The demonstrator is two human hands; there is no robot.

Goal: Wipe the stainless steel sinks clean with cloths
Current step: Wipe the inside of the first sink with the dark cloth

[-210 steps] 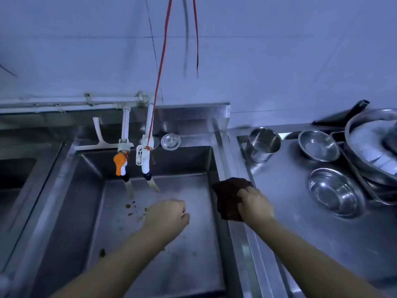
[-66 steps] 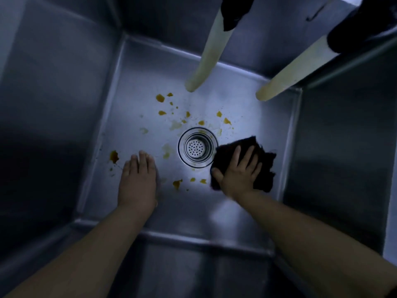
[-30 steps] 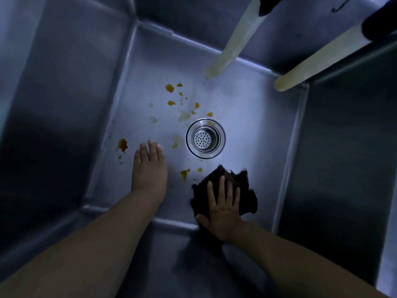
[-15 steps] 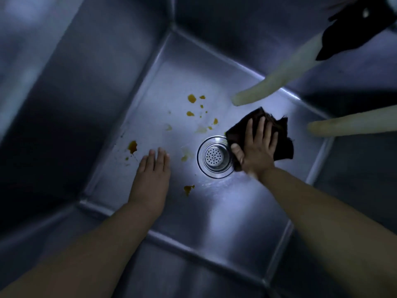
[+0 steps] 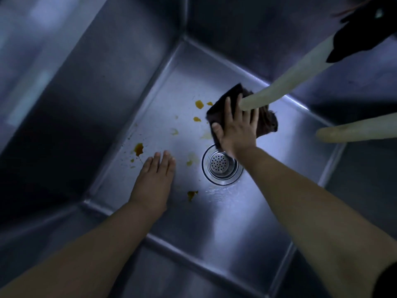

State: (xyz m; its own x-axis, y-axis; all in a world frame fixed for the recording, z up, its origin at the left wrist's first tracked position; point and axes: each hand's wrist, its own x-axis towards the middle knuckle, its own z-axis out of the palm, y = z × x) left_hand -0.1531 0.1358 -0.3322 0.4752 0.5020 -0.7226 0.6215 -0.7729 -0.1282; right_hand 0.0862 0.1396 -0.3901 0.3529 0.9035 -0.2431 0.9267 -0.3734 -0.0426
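Sink (image 5: 120,67), steel, one basin in view, partly cleaned by our judgement. Cloth (image 5: 267,121), dark, lies on the basin floor beyond the drain (image 5: 222,164); our right hand (image 5: 235,131) presses it flat with fingers spread, gripping nothing. Our left hand (image 5: 155,179) rests open on the floor, empty. Orange stains (image 5: 138,148) remain left of the drain and near the cloth; the floor nearer us looks streaked and wiped. Two pale hoses (image 5: 285,87) hang above. Walls and any other basin we judge left to do.
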